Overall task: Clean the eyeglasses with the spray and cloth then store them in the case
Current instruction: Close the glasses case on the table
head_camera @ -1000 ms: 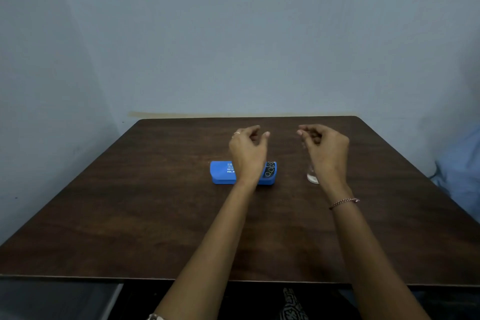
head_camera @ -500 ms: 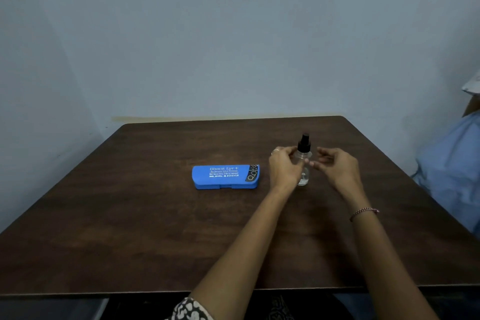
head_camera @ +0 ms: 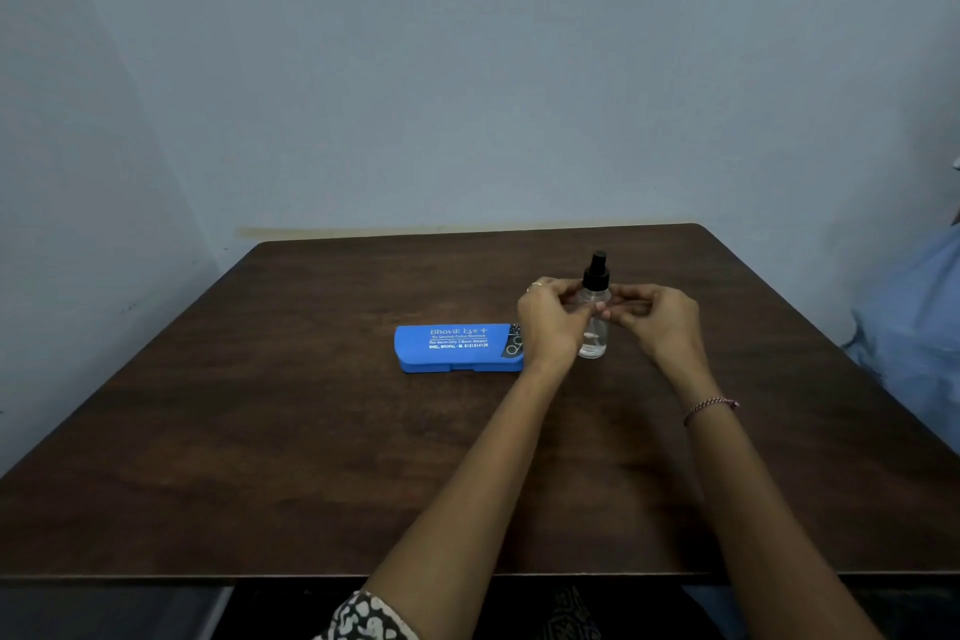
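Our dark brown wooden table (head_camera: 260, 431) spreads below us. Above it our left hand (head_camera: 553, 325) and right hand (head_camera: 662, 325) curl fingertip to fingertip before the upright clear spray bottle (head_camera: 593, 342); whether they grip it we cannot tell. The closed blue plastic case (head_camera: 457, 349) lies just left of it, and a pale blue wall (head_camera: 467, 68) stands behind.

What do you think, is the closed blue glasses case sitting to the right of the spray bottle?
No. The head view shows the closed blue glasses case lying to the left of the spray bottle, not the right.
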The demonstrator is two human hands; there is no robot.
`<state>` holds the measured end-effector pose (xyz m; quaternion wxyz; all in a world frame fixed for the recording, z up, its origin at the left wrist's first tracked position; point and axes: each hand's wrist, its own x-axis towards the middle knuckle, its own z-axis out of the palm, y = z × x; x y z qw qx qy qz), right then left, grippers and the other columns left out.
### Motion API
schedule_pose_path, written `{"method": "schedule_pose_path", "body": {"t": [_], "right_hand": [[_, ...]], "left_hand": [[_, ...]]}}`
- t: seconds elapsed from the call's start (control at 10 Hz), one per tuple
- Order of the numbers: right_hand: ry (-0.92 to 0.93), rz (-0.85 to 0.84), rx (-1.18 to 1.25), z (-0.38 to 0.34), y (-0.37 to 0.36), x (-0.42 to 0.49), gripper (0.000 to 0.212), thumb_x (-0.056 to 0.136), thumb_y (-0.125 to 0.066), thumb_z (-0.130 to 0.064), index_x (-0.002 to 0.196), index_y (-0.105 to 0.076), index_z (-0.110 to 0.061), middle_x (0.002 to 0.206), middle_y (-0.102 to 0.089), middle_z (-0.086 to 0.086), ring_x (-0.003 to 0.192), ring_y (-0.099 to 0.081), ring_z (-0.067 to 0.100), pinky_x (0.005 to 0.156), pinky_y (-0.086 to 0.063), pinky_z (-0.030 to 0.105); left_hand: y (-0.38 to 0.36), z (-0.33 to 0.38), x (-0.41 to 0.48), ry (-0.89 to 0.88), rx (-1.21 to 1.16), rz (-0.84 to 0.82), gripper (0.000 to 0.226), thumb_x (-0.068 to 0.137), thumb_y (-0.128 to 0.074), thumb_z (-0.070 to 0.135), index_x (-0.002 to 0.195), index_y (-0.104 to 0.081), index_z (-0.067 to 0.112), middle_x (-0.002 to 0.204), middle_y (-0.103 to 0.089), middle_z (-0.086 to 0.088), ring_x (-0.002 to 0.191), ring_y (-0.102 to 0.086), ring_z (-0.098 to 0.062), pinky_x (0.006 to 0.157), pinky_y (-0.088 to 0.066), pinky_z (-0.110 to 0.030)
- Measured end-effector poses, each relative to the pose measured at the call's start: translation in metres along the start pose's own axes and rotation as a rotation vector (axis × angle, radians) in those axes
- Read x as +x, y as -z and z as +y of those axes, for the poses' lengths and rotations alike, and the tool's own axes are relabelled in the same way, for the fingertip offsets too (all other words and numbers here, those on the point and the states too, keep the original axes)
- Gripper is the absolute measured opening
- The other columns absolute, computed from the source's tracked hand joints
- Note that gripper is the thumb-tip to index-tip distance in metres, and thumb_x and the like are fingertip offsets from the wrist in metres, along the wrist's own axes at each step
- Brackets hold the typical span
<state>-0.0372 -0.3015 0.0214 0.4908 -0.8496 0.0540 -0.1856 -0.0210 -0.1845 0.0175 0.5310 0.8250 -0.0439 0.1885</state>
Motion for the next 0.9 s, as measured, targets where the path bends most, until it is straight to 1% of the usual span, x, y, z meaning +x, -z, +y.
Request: {"method": "schedule_pose_path", "body": {"t": [0.1, 0.2, 0.3, 0.4, 0.5, 0.7, 0.8, 0.9], "right_hand": [[0.006, -0.024, 0.011, -0.005, -0.008, -0.001, 0.037, 0.072, -0.078, -0.009, 0.106, -0.068, -0.001, 0.091, -0.072, 0.01, 0.079, -0.066, 0.012, 0.075, -0.048, 0.016], [0.003, -0.048, 0.01, -0.008, -0.014, -0.002, 0.037, 0.073, -0.077, -0.009, 0.107, -0.068, -0.001, 0.091, -0.072, 0.008, 0.079, -0.066, 0.01, 0.073, -0.047, 0.014], [-0.009, -0.071, 0.005, -0.008, -0.016, -0.003, 0.037, 0.073, -0.077, -0.009, 0.108, -0.067, -0.001, 0.092, -0.072, 0.009, 0.075, -0.063, 0.007, 0.067, -0.045, 0.009], [-0.022, -0.075, 0.016, -0.006, -0.017, -0.003, 0.038, 0.072, -0.078, -0.01, 0.108, -0.067, -0.001, 0.093, -0.072, 0.01, 0.074, -0.063, 0.007, 0.069, -0.046, 0.012], [-0.021, -0.077, 0.018, -0.005, -0.017, -0.003, 0.039, 0.071, -0.079, -0.011, 0.107, -0.068, -0.003, 0.092, -0.072, 0.009, 0.073, -0.063, 0.006, 0.07, -0.046, 0.013], [0.003, -0.063, -0.009, -0.002, -0.019, -0.003, 0.039, 0.074, -0.077, -0.012, 0.111, -0.067, -0.004, 0.098, -0.072, 0.008, 0.081, -0.064, 0.01, 0.078, -0.049, 0.019], [0.017, -0.068, -0.038, 0.002, -0.022, -0.002, 0.046, 0.074, -0.077, -0.015, 0.117, -0.064, -0.004, 0.104, -0.07, 0.007, 0.088, -0.062, 0.011, 0.081, -0.048, 0.019], [0.025, -0.037, -0.087, -0.002, -0.018, -0.003, 0.051, 0.076, -0.077, -0.013, 0.123, -0.059, -0.005, 0.116, -0.066, 0.008, 0.103, -0.062, 0.016, 0.087, -0.045, 0.02]], "left_hand": [[0.009, -0.006, 0.003, 0.011, 0.008, 0.005, 0.035, 0.069, -0.081, 0.014, 0.102, -0.071, 0.005, 0.101, -0.068, -0.008, 0.086, -0.065, -0.013, 0.079, -0.051, -0.023], [0.015, -0.011, 0.005, 0.039, 0.007, -0.002, 0.037, 0.069, -0.082, 0.015, 0.102, -0.07, 0.004, 0.1, -0.069, -0.007, 0.084, -0.062, -0.009, 0.077, -0.05, -0.02], [0.017, -0.016, 0.004, 0.059, 0.014, -0.021, 0.037, 0.07, -0.081, 0.015, 0.103, -0.07, 0.005, 0.101, -0.068, -0.007, 0.081, -0.058, -0.005, 0.068, -0.044, -0.01], [0.016, -0.019, 0.004, 0.066, 0.014, -0.029, 0.036, 0.07, -0.081, 0.013, 0.104, -0.069, 0.004, 0.102, -0.067, -0.007, 0.081, -0.057, -0.005, 0.062, -0.039, -0.003], [0.016, -0.02, 0.004, 0.076, -0.006, -0.036, 0.037, 0.07, -0.08, 0.012, 0.104, -0.069, 0.004, 0.103, -0.068, -0.007, 0.081, -0.057, -0.004, 0.063, -0.04, -0.004], [0.018, -0.019, 0.002, 0.057, -0.001, -0.039, 0.043, 0.069, -0.082, 0.017, 0.108, -0.068, 0.008, 0.107, -0.067, -0.005, 0.086, -0.059, -0.006, 0.076, -0.048, -0.017], [0.018, -0.021, 0.004, 0.03, 0.043, -0.076, 0.057, 0.069, -0.082, 0.02, 0.121, -0.061, 0.012, 0.114, -0.063, -0.004, 0.101, -0.059, -0.011, 0.088, -0.05, -0.021], [0.028, -0.018, 0.004, -0.008, 0.093, -0.054, 0.061, 0.072, -0.08, 0.026, 0.127, -0.057, 0.015, 0.111, -0.062, -0.002, 0.101, -0.059, -0.013, 0.086, -0.048, -0.021]]}}
